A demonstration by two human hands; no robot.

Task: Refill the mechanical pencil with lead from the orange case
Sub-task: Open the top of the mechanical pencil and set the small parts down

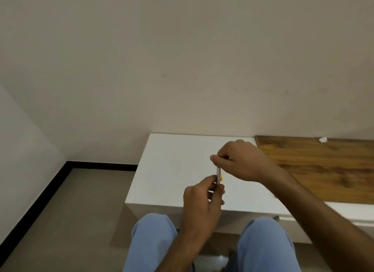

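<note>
My left hand (204, 198) grips the lower end of a slim silver mechanical pencil (218, 173), which stands nearly upright above the white table (172, 166). At the pencil's upper end, my right hand (238, 160) has its thumb and fingertips pinched together; whatever they pinch is too small to see. Just behind the pencil a small sliver of the orange case (222, 177) shows on the table, mostly hidden by the pencil and my left hand.
A wooden surface (315, 170) adjoins the white table on the right, with a small crumpled white scrap (323, 139) near the wall. My knees in blue trousers (153, 241) sit below the table's front edge. Grey floor lies to the left.
</note>
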